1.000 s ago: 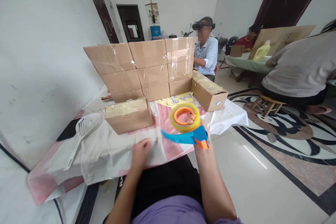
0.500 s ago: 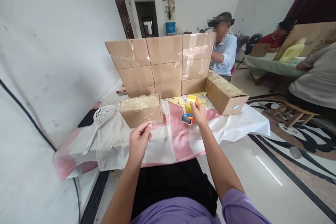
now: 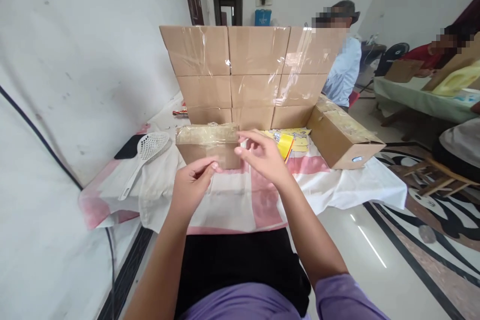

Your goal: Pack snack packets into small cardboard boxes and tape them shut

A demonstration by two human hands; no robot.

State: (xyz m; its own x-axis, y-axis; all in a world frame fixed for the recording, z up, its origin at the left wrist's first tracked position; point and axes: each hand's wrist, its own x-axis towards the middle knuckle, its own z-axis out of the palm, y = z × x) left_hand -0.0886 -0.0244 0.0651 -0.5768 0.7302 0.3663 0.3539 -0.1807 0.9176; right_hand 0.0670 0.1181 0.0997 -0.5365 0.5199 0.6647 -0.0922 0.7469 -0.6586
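My left hand is in a pinch in front of the small cardboard box. Between thumb and forefinger is what looks like a short strip of clear tape, barely visible. My right hand is open, with thumb and fingers apart and nothing between them, beside the right end of that box. Just beyond my right hand, a yellow and orange tape dispenser lies on the table, partly covered by the hand. Brown and clear tape runs along the small box's top.
A tall cardboard panel of taped sections stands behind. A longer cardboard box sits at the right on the pink and white tablecloth. At the left lie a white slotted skimmer and a dark flat object. Other people sit beyond.
My right hand has let go of the tape dispenser onto the table and moved left toward the small box. My left hand keeps its pinch. The view has shifted slightly.
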